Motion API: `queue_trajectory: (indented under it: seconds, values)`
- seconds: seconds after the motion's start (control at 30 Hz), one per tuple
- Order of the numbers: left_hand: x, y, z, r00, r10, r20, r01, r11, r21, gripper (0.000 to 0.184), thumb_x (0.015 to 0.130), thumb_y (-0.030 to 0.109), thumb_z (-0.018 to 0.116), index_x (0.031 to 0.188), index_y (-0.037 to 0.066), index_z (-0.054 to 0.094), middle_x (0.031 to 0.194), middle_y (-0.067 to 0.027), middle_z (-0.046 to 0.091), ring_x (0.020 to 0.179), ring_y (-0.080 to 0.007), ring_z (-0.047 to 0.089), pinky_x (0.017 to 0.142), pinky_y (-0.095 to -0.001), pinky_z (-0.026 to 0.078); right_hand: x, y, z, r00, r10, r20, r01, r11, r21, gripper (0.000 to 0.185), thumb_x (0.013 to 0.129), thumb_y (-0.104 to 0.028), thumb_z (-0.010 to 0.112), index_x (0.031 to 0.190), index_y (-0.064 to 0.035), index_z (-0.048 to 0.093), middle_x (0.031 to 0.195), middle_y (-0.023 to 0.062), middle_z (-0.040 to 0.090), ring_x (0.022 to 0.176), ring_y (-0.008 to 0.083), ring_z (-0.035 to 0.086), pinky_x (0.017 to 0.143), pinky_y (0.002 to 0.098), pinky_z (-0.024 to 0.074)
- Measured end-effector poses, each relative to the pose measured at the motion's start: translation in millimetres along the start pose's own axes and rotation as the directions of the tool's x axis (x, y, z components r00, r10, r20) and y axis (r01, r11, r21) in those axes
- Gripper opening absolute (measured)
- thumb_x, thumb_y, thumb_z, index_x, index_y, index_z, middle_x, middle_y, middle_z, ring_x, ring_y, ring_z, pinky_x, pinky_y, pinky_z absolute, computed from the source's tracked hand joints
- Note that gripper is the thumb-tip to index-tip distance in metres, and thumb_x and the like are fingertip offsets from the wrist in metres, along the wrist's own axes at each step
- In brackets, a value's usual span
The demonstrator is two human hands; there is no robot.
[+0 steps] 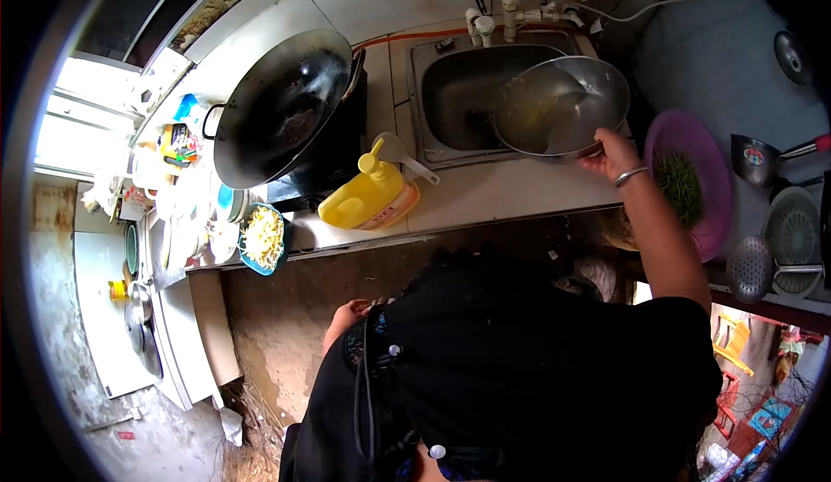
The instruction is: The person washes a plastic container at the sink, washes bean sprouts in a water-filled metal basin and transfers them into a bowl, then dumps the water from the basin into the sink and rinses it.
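My right hand (613, 156) grips the near right rim of a large metal bowl (563, 105), with the thumb and fingers closed on it. The bowl is tilted over the right part of the sink (450, 101), and a few yellowish bits show inside it. A metal bangle is on my right wrist. My left hand (349, 310) hangs low beside my body, partly hidden by dark clothing. Its fingers are too small and unclear to read, and nothing can be made out in it.
A big black wok (281, 109) stands on the stove at the left. Along the front edge are a yellow bottle (359, 205) and a blue dish of pale shreds (263, 238). A purple basin (710, 170) with greens and several hanging utensils are at the right.
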State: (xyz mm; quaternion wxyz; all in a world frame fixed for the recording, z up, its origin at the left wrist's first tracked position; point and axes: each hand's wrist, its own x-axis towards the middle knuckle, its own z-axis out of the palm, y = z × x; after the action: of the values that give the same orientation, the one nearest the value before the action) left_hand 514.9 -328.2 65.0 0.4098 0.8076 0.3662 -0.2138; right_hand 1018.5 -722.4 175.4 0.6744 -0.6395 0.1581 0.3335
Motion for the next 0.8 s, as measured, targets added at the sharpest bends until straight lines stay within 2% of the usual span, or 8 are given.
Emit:
queue_trajectory:
  seconds: [0.07,0.2,0.27,0.4,0.47,0.7,0.73,0.8]
  values:
    - [-7.9,37.4,-7.1,0.968,-0.248,0.027,0.249,0.964,-0.092,0.03,0.085,0.012,0.064,0.11,-0.003,0.058,0.106,-0.0124,0.064,0.096,-0.0189,0.061,0.083,-0.0282,0.047,3.5,-1.8,-4.4,0.996,-0.058,-0.063,0.051,0.993,-0.102,0.032,0.083,-0.021,0.048,0.102,0.0037,0.05,0.088,0.0193,0.06,0.07,0.0295,0.062,0.063,0.0414,0.0545]
    - [-11.3,42.2,-8.3,0.997,-0.072,0.023,0.07,0.995,0.066,0.029,0.085,0.011,0.063,0.11,-0.003,0.057,0.106,-0.0124,0.064,0.096,-0.0188,0.061,0.083,-0.0278,0.047,-6.8,-9.0,-1.1,0.989,-0.138,-0.042,0.128,0.973,-0.194,0.033,0.083,-0.023,0.049,0.104,0.0023,0.052,0.09,0.0178,0.061,0.071,0.0293,0.062,0.065,0.0424,0.0538]
    - [-17.2,57.7,-10.7,0.981,-0.19,0.03,0.192,0.979,-0.07,0.029,0.085,0.01,0.063,0.111,-0.004,0.057,0.106,-0.0122,0.064,0.096,-0.0187,0.061,0.083,-0.0272,0.047,-12.9,-12.0,2.7,0.986,-0.161,-0.044,0.146,0.959,-0.242,0.036,0.081,-0.023,0.051,0.106,0.0018,0.053,0.09,0.017,0.062,0.071,0.0292,0.062,0.067,0.0426,0.0532]
    - [-13.3,63.5,-8.4,0.932,-0.361,0.025,0.361,0.924,-0.124,0.029,0.085,0.01,0.062,0.11,-0.004,0.057,0.106,-0.0122,0.064,0.096,-0.0185,0.06,0.083,-0.0271,0.047,-20.2,-13.8,2.6,0.988,-0.154,-0.017,0.147,0.966,-0.213,0.037,0.079,-0.022,0.054,0.107,0.002,0.053,0.091,0.0166,0.062,0.072,0.0287,0.062,0.067,0.0419,0.0531]
    - [7.8,12.1,2.6,0.996,0.015,0.086,-0.022,0.997,0.075,0.029,0.086,0.009,0.062,0.11,-0.005,0.057,0.106,-0.012,0.064,0.097,-0.0184,0.06,0.083,-0.0273,0.047,-22.4,-12.1,-0.6,0.992,-0.128,0.003,0.126,0.976,-0.179,0.036,0.078,-0.021,0.055,0.105,0.0031,0.053,0.092,0.0164,0.061,0.073,0.0286,0.062,0.068,0.0422,0.0532]
    - [19.2,17.5,-4.2,0.986,0.137,0.09,-0.152,0.971,0.186,0.024,0.086,0.012,0.06,0.107,0.001,0.06,0.103,-0.0109,0.065,0.093,-0.0217,0.062,0.081,-0.0288,0.048,-44.2,6.4,9.1,0.993,-0.121,0.0,0.121,0.99,-0.077,0.031,0.077,-0.019,0.056,0.099,0.0038,0.054,0.091,0.0157,0.061,0.074,0.028,0.062,0.068,0.0415,0.0538]
    - [35.3,-2.4,-0.4,0.953,0.291,0.086,-0.297,0.953,0.066,0.022,0.085,0.015,0.058,0.104,0.003,0.061,0.099,-0.0121,0.065,0.091,-0.0257,0.062,0.079,-0.0317,0.048,-45.3,10.6,9.1,0.996,-0.081,0.027,0.081,0.996,-0.022,0.031,0.078,-0.019,0.056,0.099,0.0034,0.054,0.089,0.0153,0.061,0.073,0.0276,0.062,0.067,0.0412,0.054]
    - [61.6,-19.1,7.8,0.897,0.437,0.069,-0.435,0.899,-0.049,0.021,0.085,0.017,0.056,0.101,0.006,0.063,0.096,-0.0133,0.066,0.088,-0.0298,0.062,0.078,-0.0346,0.049,-47.3,21.3,8.8,0.998,-0.04,0.05,0.038,0.999,0.037,0.03,0.078,-0.019,0.056,0.099,0.003,0.054,0.088,0.0148,0.061,0.072,0.0271,0.062,0.067,0.041,0.0541]
